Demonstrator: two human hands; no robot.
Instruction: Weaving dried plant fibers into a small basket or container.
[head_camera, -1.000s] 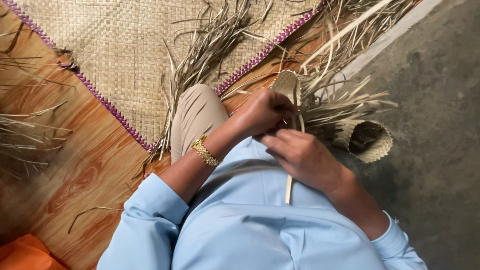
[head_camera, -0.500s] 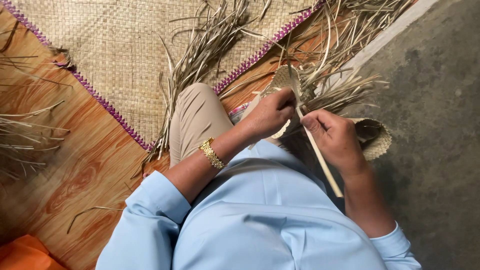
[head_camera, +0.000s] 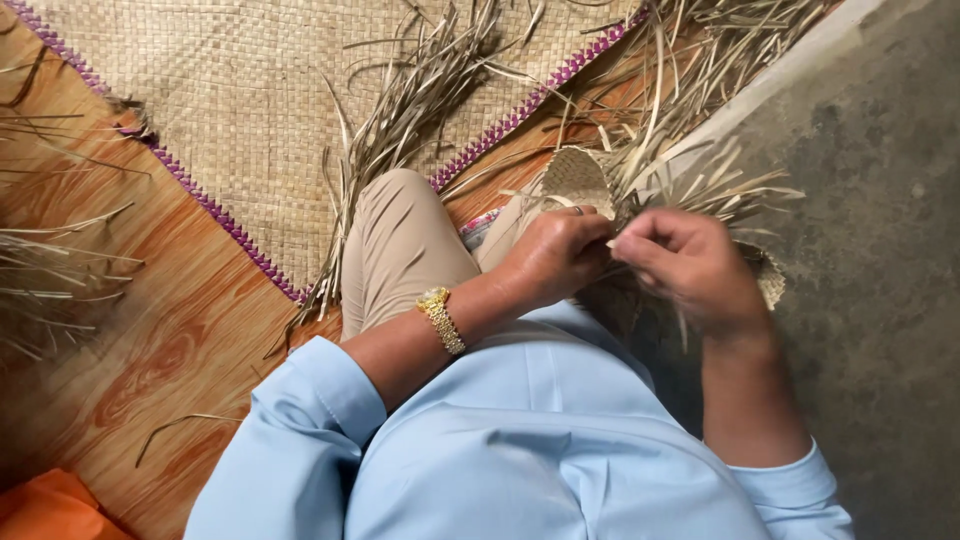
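Head view, work piece: I see a half-woven basket (head_camera: 575, 180) of pale dried leaf strips just ahead of the lap, its woven part toward the upper left and its loose strip ends (head_camera: 720, 185) fanning out to the right.
Head view, left hand: my left hand (head_camera: 555, 255) is clenched on the near edge of the weave, knuckles up, a gold bracelet (head_camera: 441, 320) on the wrist.
Head view, right hand: my right hand (head_camera: 695, 265) is pinched shut on one thin strip, fingertips meeting the left hand's at the centre; I cannot tell how far the strip runs under the palm.
Head view, key relation: the basket lies straight ahead of both hands and touching them; the free strips run left to right, away from the right hand, which is the nearer one to them.
Head view, second piece: a small woven cup (head_camera: 768, 275) sits just behind the right hand, mostly hidden.
Head view, surroundings: a woven mat (head_camera: 230, 110) with purple edging lies on the wooden floor (head_camera: 150, 340) to the upper left, a loose bundle of leaves (head_camera: 400, 110) across it, and grey concrete (head_camera: 880, 250) to the right.
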